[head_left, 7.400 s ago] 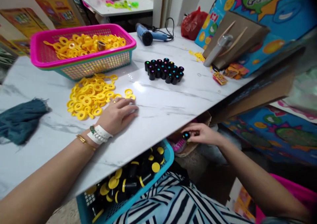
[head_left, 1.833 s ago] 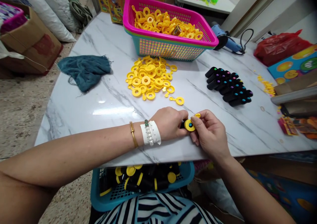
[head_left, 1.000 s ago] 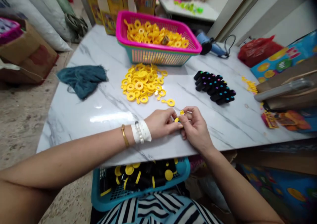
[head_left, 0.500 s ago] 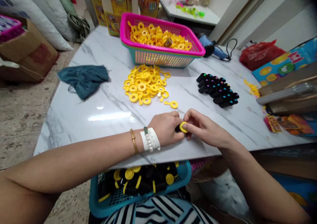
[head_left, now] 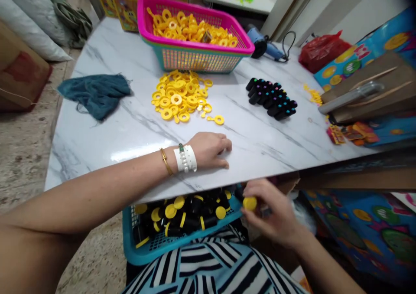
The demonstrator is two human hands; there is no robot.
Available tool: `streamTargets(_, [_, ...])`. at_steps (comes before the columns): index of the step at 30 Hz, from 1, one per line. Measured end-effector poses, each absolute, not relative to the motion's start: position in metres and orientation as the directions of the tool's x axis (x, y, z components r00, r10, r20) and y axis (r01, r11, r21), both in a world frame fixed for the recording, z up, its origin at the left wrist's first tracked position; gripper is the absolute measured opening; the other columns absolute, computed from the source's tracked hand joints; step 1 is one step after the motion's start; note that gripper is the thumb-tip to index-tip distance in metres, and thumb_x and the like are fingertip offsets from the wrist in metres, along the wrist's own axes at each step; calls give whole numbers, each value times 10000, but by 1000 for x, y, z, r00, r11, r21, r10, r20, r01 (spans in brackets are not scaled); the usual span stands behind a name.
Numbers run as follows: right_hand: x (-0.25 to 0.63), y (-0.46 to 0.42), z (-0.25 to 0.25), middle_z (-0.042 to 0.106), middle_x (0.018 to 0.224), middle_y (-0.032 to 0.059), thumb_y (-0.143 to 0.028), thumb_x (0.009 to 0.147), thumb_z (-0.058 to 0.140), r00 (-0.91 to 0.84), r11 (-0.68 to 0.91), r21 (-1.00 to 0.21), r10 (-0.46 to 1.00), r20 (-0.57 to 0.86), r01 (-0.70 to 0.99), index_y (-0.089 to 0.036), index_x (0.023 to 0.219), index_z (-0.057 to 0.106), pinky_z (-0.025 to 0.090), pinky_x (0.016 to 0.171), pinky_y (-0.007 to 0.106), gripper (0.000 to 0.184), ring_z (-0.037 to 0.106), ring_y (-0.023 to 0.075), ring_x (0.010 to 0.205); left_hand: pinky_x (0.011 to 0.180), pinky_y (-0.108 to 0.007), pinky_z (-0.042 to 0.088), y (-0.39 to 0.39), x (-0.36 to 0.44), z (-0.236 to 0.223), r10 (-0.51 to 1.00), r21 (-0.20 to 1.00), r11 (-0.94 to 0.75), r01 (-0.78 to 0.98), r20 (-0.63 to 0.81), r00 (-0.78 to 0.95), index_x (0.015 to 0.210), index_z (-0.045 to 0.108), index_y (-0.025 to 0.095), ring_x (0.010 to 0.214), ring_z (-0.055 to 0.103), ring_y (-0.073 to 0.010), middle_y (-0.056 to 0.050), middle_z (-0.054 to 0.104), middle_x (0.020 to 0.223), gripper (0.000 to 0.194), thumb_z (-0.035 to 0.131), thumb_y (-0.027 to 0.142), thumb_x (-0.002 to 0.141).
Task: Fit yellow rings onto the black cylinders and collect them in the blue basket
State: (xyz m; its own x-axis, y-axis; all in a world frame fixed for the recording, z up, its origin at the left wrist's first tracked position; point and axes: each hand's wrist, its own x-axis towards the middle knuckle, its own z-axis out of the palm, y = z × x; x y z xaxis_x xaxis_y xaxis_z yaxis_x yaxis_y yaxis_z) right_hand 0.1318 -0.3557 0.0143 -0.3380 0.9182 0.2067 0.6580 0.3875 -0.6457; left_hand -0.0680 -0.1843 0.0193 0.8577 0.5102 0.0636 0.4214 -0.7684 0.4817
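Note:
My left hand [head_left: 212, 150] rests on the marble-patterned table [head_left: 143, 133] near its front edge, thumb and fingers apart, holding nothing. Below the edge, at the right end of a blue basket [head_left: 139, 255], my right hand [head_left: 273, 211] grips a black cylinder with a round yellow cap [head_left: 249, 203]. Inside the basket lie several black cylinders with yellow caps [head_left: 185, 220]. Beyond my left hand is a pile of yellow rings with short handles [head_left: 177, 96], and one loose yellow ring [head_left: 219, 119] is closest to my fingers. Black cylinders with coloured dots [head_left: 271, 98] stand grouped farther right.
A pink-rimmed basket [head_left: 198, 47] full of orange-yellow ring pieces stands at the back. A dark teal cloth [head_left: 95, 93] lies at left. Back right are a blue power tool [head_left: 266, 44] and a red plastic bag [head_left: 323, 50]. A brown carton [head_left: 373, 83] sits at the right edge.
My hands have parted. My right hand moved down off the table with the yellow-capped cylinder, to the basket's right end; my left hand let go and stayed on the table. The view tilted downward.

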Motion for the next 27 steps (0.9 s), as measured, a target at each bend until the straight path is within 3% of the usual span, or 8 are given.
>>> streamTargets(6, [135,-374,-42,626,1217,174,-99,847,481,-458,482,-290,876,151,827,-216,1208,579,604,679,356,392,701,255,867,598,-249,377,-178,-70,11,532,562,-732,385,120,838,979,669,193,649,558,-124,-3,654,795,230,615,359,830])
streamTargets(8, [144,-368,-35,643,1220,150,-115,833,500,-478,513,-281,858,186,811,-239,1221,586,605,694,368,416,704,256,880,607,-253,388,-177,-70,9,535,574,-727,376,131,835,975,672,198,644,558,-124,-5,655,806,217,595,351,841])
streamTargets(11, [171,-347,-4,728,987,72,-121,829,570,-470,568,-281,812,346,774,-274,1152,602,584,681,351,359,703,228,794,620,-258,400,-177,-70,9,539,585,-719,375,129,833,960,670,206,653,570,-129,-6,657,808,188,571,324,853])
streamTargets(13, [194,-317,16,719,805,30,-131,841,602,-317,473,-244,816,484,846,-269,1045,626,549,639,326,248,674,199,676,621,-259,404,-177,-70,10,547,590,-710,385,117,829,954,666,207,662,579,-134,-8,660,806,179,561,314,857])
streamTargets(15, [218,-277,27,692,778,34,-190,873,594,-28,221,-242,790,613,945,-247,976,647,520,653,331,129,642,191,650,625,-259,409,-177,-71,11,557,591,-701,399,105,824,962,664,209,668,586,-138,-10,664,811,183,553,313,861])
streamTargets(17, [238,-235,29,674,829,53,-281,876,600,159,12,-256,756,635,967,-207,1072,647,507,668,338,214,615,184,632,628,-259,415,-178,-71,11,567,591,-695,409,100,818,966,664,212,673,590,-140,-12,665,812,187,548,316,861])
streamTargets(22, [255,-174,10,674,988,79,-346,867,584,237,-237,-65,834,498,969,-221,1168,633,427,622,309,330,631,233,801,639,-255,429,-178,-72,9,566,595,-698,398,117,816,958,665,215,680,599,-140,-12,660,805,178,545,301,857])
streamTargets(27, [257,-174,8,665,970,84,-349,814,618,259,-240,-106,803,537,965,-194,1047,611,425,663,322,280,618,247,826,621,-256,420,-176,-72,8,547,598,-708,375,129,827,964,664,214,674,597,-141,-11,663,807,178,561,309,855])
